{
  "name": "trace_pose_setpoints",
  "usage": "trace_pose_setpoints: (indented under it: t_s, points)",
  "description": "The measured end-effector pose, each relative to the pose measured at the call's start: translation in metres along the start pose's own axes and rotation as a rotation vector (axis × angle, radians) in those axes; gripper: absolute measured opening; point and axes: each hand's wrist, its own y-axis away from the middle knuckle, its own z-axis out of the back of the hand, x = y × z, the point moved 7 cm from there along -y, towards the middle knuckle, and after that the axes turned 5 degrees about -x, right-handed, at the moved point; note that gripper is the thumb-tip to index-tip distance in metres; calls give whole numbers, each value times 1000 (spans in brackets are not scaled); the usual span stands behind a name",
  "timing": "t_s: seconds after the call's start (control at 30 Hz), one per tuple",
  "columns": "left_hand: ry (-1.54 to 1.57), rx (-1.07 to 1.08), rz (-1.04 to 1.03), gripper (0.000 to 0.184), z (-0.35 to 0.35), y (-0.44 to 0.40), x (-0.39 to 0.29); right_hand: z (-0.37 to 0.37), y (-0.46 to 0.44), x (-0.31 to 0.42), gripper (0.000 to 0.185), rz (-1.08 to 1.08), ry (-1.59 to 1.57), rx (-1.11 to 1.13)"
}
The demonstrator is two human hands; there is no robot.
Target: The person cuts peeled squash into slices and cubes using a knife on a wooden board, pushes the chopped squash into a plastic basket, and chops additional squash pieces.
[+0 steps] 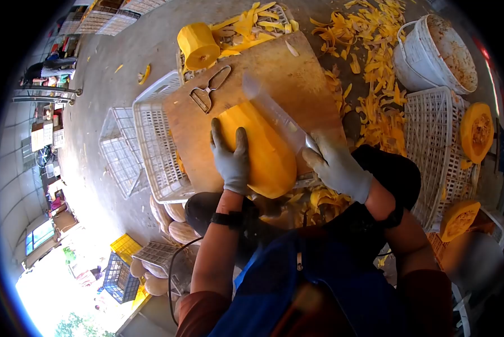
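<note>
The peeled squash (pixel 266 151) lies on the wooden board (pixel 313 73), near its lower edge, in front of the person's knees. The left hand (pixel 231 163), gloved, rests on its left side — thumb and fingers are spread. The right hand (pixel 339 171) has its fingers closed around the handle of the knife (pixel 285 121). The blade is beside the squash — I cannot tell if they touch. The peeler (pixel 208 89) lies farther up, to the left.

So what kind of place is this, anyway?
Probably a produce-preparation workshop or shed: yellow-orange peelings litter the floor, plastic crates stand around, and a peeled squash lies on a wooden board.
</note>
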Motion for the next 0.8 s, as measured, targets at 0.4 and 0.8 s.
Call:
trace_pose_setpoints:
  t_s: [0.4, 0.8]
  points:
    - [-113, 30, 25, 81, 3, -1, -1, -24, -41, -3, 21, -274, 165, 343]
    - [-36, 28, 56, 83, -1, -1, 0, -8, -6, -15, 26, -330, 153, 396]
